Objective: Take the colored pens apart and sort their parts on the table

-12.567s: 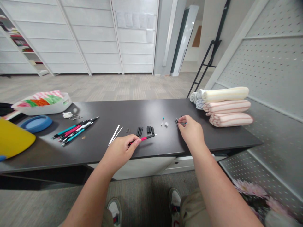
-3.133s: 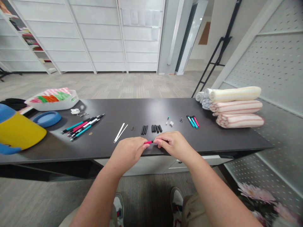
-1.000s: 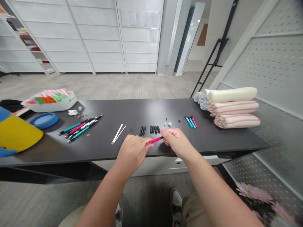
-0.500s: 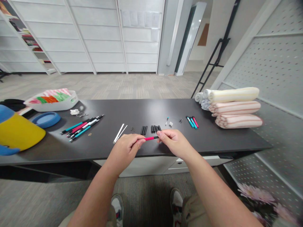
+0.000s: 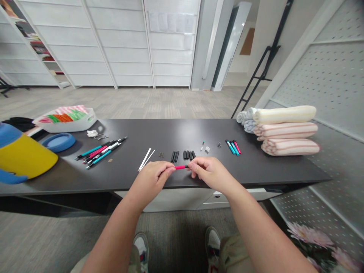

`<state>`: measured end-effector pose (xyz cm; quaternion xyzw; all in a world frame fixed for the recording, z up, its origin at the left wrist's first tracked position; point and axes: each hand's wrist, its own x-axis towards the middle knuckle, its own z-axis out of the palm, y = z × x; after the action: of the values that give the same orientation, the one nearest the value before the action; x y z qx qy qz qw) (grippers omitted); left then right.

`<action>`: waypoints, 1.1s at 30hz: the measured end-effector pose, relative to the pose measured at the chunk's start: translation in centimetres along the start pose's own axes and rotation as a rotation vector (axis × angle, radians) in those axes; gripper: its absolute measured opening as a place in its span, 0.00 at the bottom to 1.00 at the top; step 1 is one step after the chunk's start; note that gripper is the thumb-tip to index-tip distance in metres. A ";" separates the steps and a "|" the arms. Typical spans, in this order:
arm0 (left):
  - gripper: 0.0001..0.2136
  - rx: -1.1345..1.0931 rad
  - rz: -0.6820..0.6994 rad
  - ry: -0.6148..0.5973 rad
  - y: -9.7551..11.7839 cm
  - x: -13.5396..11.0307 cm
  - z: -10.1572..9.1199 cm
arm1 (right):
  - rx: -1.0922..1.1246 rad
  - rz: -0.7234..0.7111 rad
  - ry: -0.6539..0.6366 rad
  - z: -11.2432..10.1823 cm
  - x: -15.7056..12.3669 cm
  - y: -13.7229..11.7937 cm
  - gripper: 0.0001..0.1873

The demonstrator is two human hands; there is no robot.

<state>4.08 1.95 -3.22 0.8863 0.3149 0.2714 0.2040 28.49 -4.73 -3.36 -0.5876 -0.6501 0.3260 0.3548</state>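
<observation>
Above the table's front edge, my left hand (image 5: 153,177) is closed around a red pen barrel (image 5: 179,167), which lies level and points right. My right hand (image 5: 209,172) pinches the black end of the same pen between thumb and fingers. Inside the grips the pen's ends are hidden. Just beyond my hands lie black grip sleeves (image 5: 187,154), thin black tubes (image 5: 174,156), small metal springs (image 5: 161,154) and white refill sticks (image 5: 145,159). Small white pieces (image 5: 207,149) and red and teal barrels (image 5: 233,147) lie to the right.
A pile of pens (image 5: 101,152) lies at the left, near a blue round lid (image 5: 58,142), a yellow-and-blue container (image 5: 27,155) and a white basket (image 5: 66,127) of colourful items. Rolled towels (image 5: 287,131) are stacked at the right end of the dark table (image 5: 256,168).
The view has shifted slightly, so the table things appear a little further right. My right fingers have changed their grip slightly at the pen's black end; my left hand still holds the red barrel.
</observation>
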 end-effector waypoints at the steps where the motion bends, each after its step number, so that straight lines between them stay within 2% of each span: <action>1: 0.12 0.001 -0.002 -0.003 0.0 0.0 0.0 | 0.002 -0.011 0.007 0.0 0.0 0.1 0.18; 3: 0.12 0.004 -0.005 -0.006 -0.1 0.0 0.1 | 0.053 -0.021 0.022 0.0 0.0 0.2 0.13; 6: 0.12 0.007 -0.005 -0.008 -0.1 0.0 0.1 | 0.076 -0.025 0.021 0.0 0.0 0.1 0.16; 8: 0.12 0.002 0.002 -0.008 0.0 0.0 0.1 | 0.007 -0.037 0.004 -0.1 0.0 -0.2 0.15; 11: 0.12 -0.021 -0.003 -0.016 0.1 0.0 0.1 | -0.081 -0.066 0.004 -0.3 0.0 -0.5 0.19; 14: 0.11 -0.065 -0.071 0.011 0.1 -0.2 0.0 | -0.008 -0.038 0.025 -0.2 0.0 0.0 0.13; 19: 0.11 -0.128 -0.145 0.009 0.5 -0.1 -0.3 | 0.104 -0.003 0.052 0.3 0.1 1.1 0.12; 23: 0.13 -0.126 -0.179 0.002 0.7 0.0 -0.5 | 0.088 0.000 0.037 0.3 0.1 0.6 0.17; 26: 0.12 -0.152 -0.180 0.005 0.6 0.0 -0.5 | -0.036 -0.048 -0.015 -0.1 0.0 -0.3 0.15; 29: 0.12 -0.160 -0.162 0.007 0.5 0.0 -0.5 | -0.117 -0.111 -0.008 -0.3 -0.1 -0.7 0.22; 33: 0.12 -0.142 -0.168 -0.005 0.6 0.0 -0.5 | -0.028 -0.095 0.028 0.0 0.0 -0.1 0.09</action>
<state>4.06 1.61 -2.55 0.8409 0.3676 0.2726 0.2890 28.43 -4.78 -3.30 -0.5653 -0.6769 0.2913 0.3706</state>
